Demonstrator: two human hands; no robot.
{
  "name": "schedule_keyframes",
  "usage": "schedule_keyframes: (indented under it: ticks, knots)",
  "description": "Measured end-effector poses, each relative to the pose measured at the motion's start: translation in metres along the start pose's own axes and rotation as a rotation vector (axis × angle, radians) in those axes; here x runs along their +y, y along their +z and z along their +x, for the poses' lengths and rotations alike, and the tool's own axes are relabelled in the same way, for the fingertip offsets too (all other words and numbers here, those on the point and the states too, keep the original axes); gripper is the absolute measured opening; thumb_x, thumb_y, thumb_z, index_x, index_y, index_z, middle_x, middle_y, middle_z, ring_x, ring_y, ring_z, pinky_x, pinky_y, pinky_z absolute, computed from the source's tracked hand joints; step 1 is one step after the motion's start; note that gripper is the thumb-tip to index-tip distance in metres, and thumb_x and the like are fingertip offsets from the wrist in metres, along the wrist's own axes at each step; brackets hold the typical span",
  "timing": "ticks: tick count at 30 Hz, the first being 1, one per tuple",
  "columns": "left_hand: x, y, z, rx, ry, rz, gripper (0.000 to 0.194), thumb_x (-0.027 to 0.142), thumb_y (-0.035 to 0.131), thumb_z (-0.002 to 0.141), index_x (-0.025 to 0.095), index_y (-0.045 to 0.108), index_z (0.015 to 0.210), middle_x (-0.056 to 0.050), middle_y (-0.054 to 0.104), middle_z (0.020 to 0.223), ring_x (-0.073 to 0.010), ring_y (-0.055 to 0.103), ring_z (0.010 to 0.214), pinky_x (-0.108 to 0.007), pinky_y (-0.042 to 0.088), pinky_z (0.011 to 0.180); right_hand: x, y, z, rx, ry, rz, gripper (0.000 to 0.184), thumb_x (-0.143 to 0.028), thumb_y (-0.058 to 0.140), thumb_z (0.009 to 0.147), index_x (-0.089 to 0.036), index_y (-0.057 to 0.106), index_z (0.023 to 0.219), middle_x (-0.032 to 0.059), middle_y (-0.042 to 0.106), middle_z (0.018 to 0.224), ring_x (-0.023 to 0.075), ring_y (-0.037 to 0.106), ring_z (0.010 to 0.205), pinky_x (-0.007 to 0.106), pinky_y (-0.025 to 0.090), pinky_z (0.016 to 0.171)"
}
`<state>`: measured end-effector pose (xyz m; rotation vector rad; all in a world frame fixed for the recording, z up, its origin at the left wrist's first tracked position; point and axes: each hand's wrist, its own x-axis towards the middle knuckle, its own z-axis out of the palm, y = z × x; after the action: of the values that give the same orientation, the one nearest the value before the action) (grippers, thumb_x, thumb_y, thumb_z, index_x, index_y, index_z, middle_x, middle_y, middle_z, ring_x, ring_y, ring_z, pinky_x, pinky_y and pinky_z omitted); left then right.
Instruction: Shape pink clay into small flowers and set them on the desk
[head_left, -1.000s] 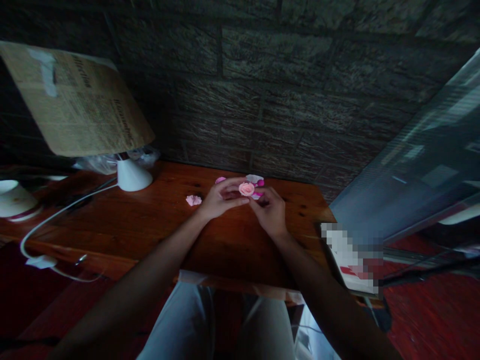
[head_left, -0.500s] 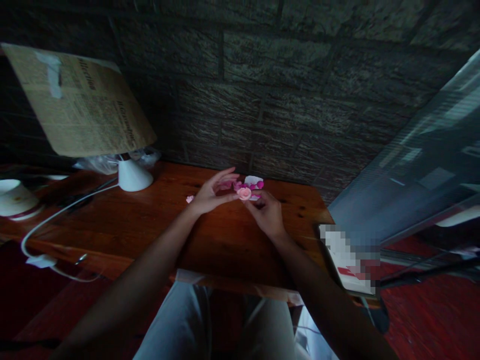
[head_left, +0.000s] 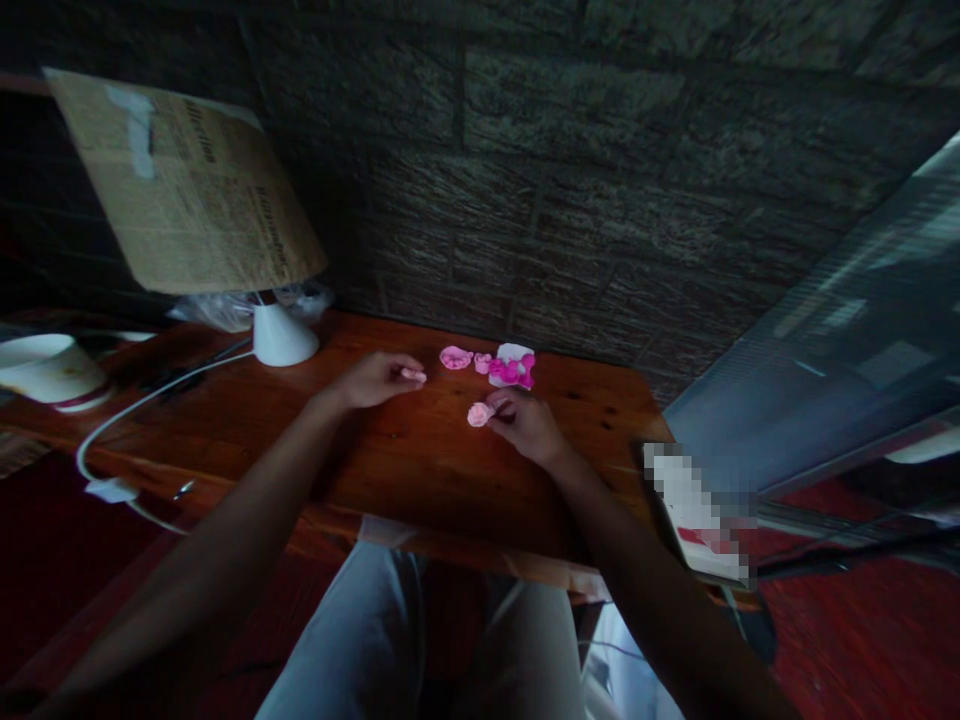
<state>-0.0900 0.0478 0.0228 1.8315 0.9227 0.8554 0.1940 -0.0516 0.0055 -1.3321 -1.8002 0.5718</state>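
My right hand [head_left: 525, 422] is closed, its fingers pinching a pale pink rose [head_left: 479, 414] whose bloom points left. To the left, my left hand [head_left: 379, 380] is closed on a small pale pink piece [head_left: 413, 375], possibly a petal piece; its exact shape is too small to make out. Beyond both hands, a pink dish-like piece [head_left: 455, 358] lies on the wooden table [head_left: 420, 450]. Beside it are a small pink flower [head_left: 482, 362] and a cluster of magenta flower pieces [head_left: 513, 372] on a white scrap [head_left: 514, 352].
A lamp [head_left: 283, 335] with a newsprint-patterned shade stands at the back left, its white cable [head_left: 154, 393] running over the table. A white cup [head_left: 51, 368] sits at the far left. A blurred-out white box-like item [head_left: 705, 535] lies at the right edge, and a stone wall [head_left: 487, 200] rises behind.
My left hand has left the rose, moved left and taken hold of the small pale pink piece from the table. The right hand has drawn the rose slightly nearer. The view has shifted a little.
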Motion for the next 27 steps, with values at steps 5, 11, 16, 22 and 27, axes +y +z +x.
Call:
schedule_keyframes:
  ticks: [5, 11, 16, 22, 27]
  knots:
    - [0.031, 0.046, 0.017, -0.002, 0.157, -0.302, 0.031, 0.027, 0.086, 0.072, 0.018, 0.079, 0.102, -0.008, 0.079, 0.109, -0.0201, 0.072, 0.1, -0.037, 0.052, 0.098, 0.006, -0.019, 0.002, -0.023, -0.005, 0.053, 0.033, -0.009, 0.073, 0.07, -0.023, 0.072, 0.1, 0.0007, 0.076, 0.088, 0.0147, 0.07, 0.068, 0.029, 0.057, 0.069]
    - [0.043, 0.092, 0.044, -0.072, 0.218, -0.456, 0.043, 0.022, 0.093, 0.062, 0.018, 0.077, 0.102, -0.005, 0.079, 0.099, -0.0178, 0.073, 0.092, -0.035, 0.054, 0.093, 0.007, -0.02, 0.006, 0.098, 0.017, 0.232, 0.027, -0.026, 0.074, 0.077, -0.024, 0.07, 0.104, 0.0038, 0.076, 0.104, 0.0187, 0.073, 0.088, 0.032, 0.059, 0.076]
    - [0.033, 0.108, 0.045, -0.063, 0.24, -0.469, 0.027, 0.027, 0.091, 0.066, 0.016, 0.078, 0.086, -0.006, 0.078, 0.092, -0.0193, 0.073, 0.088, -0.036, 0.055, 0.09, -0.005, -0.014, 0.006, 0.176, -0.002, 0.418, 0.041, -0.04, 0.076, 0.079, -0.027, 0.069, 0.118, 0.0058, 0.076, 0.113, 0.0213, 0.072, 0.095, 0.033, 0.06, 0.072]
    - [0.022, 0.105, 0.036, -0.102, 0.238, -0.53, 0.043, 0.023, 0.089, 0.068, 0.019, 0.077, 0.108, -0.008, 0.077, 0.113, -0.0215, 0.072, 0.106, -0.04, 0.055, 0.099, -0.006, -0.015, 0.007, 0.183, 0.007, 0.442, 0.03, -0.046, 0.078, 0.08, -0.026, 0.077, 0.103, 0.0049, 0.079, 0.111, 0.0234, 0.075, 0.096, 0.038, 0.061, 0.083]
    - [0.02, 0.102, 0.037, -0.121, 0.289, -0.439, 0.041, 0.027, 0.084, 0.076, 0.017, 0.074, 0.114, -0.011, 0.076, 0.12, -0.0215, 0.071, 0.112, -0.042, 0.054, 0.104, -0.002, -0.016, 0.007, 0.198, 0.003, 0.415, 0.033, -0.049, 0.08, 0.077, -0.027, 0.08, 0.102, 0.0045, 0.081, 0.108, 0.0244, 0.075, 0.097, 0.041, 0.059, 0.09]
